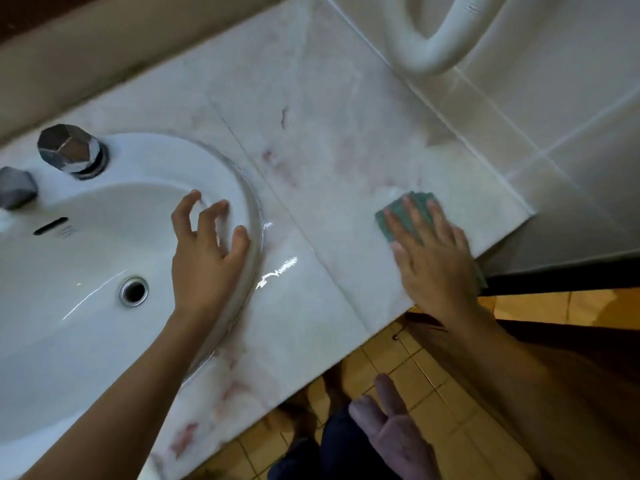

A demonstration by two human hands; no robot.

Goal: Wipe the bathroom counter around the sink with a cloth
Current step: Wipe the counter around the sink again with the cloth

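Note:
A pale marble counter (311, 161) with pinkish veins runs around a white oval sink (86, 244). A green cloth (412, 209) lies flat near the counter's right front corner. My right hand (433, 258) presses on it with straight, spread fingers and covers most of it. My left hand (207, 258) rests on the sink's right rim with its fingers spread and loosely bent, holding nothing.
Two chrome tap knobs (71, 150) stand at the sink's back left. A drain (133, 291) sits in the basin. A white curved pipe (436, 29) hangs over the tiled wall at the right. Another person's hand (391, 427) shows below the counter edge, over orange floor tiles.

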